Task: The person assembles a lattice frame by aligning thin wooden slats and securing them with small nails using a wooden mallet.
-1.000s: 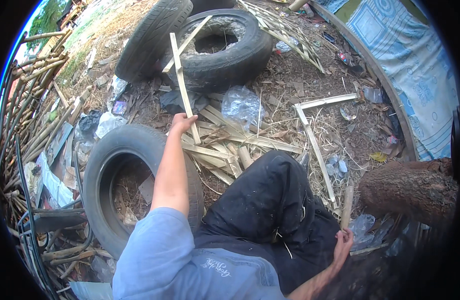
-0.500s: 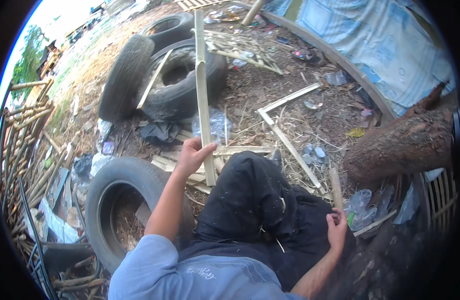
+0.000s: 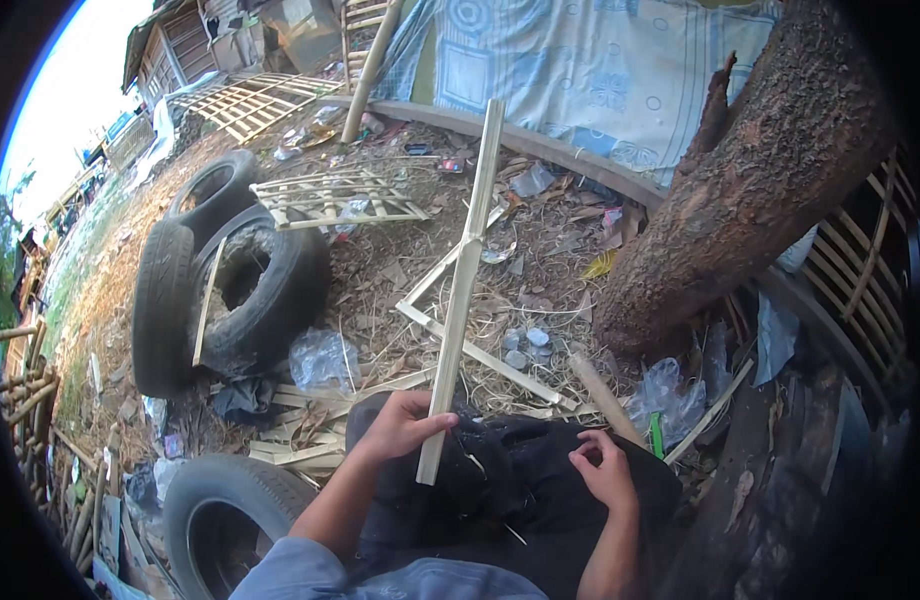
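Note:
My left hand point(image 3: 405, 428) is closed round the lower part of a long split bamboo strip point(image 3: 458, 300), its thumb lying along the near face. The strip stands up at a slant above my lap, its top leaning away and to the right, with a joint ring about midway. My right hand point(image 3: 607, 472) hovers over my dark trousers, loosely curled, a gap showing between thumb and fingers and nothing visible in it. Just beyond it lies a round wooden stick point(image 3: 605, 398). Behind the strip, two bamboo pieces point(image 3: 500, 368) form an angle on the ground.
Old tyres point(image 3: 265, 300) lie at the left, one more tyre point(image 3: 230, 495) close by my left arm. A thick tree trunk point(image 3: 740, 200) leans at the right. Bamboo lattice point(image 3: 335, 197), plastic bags point(image 3: 670, 395), a green object point(image 3: 657, 435) and split bamboo point(image 3: 300, 440) lie around.
My view has swung right. The strip in my left hand now leans to the right, over the angled bamboo pieces. My right hand has come away from the round stick, toward my lap.

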Motion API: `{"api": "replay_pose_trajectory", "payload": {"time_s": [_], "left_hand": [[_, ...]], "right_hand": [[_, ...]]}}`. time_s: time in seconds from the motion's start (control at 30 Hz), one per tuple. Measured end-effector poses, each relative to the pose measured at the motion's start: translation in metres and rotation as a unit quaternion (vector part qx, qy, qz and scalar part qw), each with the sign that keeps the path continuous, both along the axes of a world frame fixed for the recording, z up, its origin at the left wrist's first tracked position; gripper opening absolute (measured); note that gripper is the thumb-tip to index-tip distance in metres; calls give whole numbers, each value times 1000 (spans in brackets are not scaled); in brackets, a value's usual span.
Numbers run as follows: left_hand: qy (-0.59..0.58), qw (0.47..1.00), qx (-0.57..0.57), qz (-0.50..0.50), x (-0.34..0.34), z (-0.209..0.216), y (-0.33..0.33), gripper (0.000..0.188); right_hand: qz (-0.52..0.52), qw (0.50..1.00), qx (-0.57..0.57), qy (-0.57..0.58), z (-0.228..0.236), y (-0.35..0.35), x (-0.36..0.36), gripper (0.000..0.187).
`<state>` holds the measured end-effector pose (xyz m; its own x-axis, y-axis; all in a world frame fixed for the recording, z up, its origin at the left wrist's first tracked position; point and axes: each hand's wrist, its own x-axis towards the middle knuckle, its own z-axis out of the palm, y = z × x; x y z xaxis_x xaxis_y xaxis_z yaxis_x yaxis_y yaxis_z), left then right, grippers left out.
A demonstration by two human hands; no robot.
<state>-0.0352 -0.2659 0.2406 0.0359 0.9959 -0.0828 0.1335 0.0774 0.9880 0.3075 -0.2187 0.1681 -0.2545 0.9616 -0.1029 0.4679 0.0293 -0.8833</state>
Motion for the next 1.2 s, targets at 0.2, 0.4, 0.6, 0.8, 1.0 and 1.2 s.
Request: {"api": "replay_pose_trajectory", "payload": {"time_s": [0.2, 0.4, 0.6, 0.8, 1.0, 1.2], "left_hand": [[-1, 1000, -19, 9, 25, -29, 35, 23], [-68, 996, -20, 62, 70, -54, 80, 25], [-204, 971, -9, 123, 118, -111, 140, 49], [-204, 965, -23, 161, 109, -152, 176, 52], [-261, 935, -66, 232, 104, -169, 197, 49], [-258, 925, -117, 252, 114, -184, 196, 43]], "right_hand": [[13, 998, -1, -59, -5, 5, 5, 35], [16, 996, -75, 39, -6, 12, 3, 31], [0, 986, -120, 115, 6, 45, -16, 34], [25, 975, -204, 84, -23, 93, -38, 32], [16, 955, -267, 126, -50, 128, -56, 13], [-97, 916, -316, 227, -84, 135, -56, 13]]}}
